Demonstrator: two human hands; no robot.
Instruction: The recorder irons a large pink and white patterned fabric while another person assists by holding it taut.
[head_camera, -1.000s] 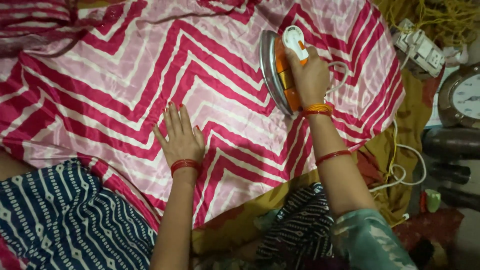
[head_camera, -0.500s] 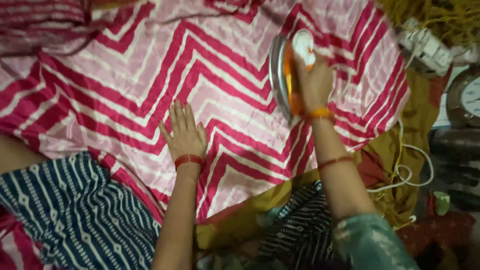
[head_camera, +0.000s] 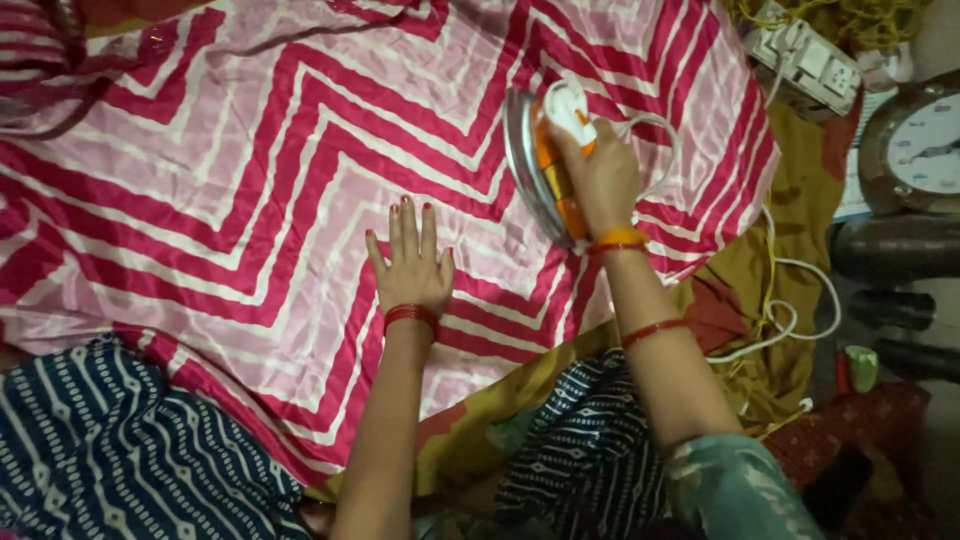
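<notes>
Pink satin cloth (head_camera: 250, 200) w/ crimson zigzag stripes, spread flat across most of the view. Left hand (head_camera: 412, 262) pressed palm-down on it, fingers straight & slightly spread, gripping nothing, just flattening the fabric; red bangle at the wrist. Right hand (head_camera: 600, 180) wrapped round the handle of an orange & white iron (head_camera: 548, 150), fingers curled tight over the top, thumb side hidden so can't tell exactly how far round. Iron tipped on its side edge, shiny metal soleplate facing left twd the left hand, resting on the cloth nr its right border. Iron just right of & above the left fingertips, apart, no contact. White cord (head_camera: 770, 310) looping off the iron's back end, down past the cloth's edge over mustard fabric (head_camera: 780, 220). White switch box (head_camera: 805, 60) top right, round clock (head_camera: 925, 140) at far right edge. Dark blue patterned cloth (head_camera: 110, 450) bottom left.
</notes>
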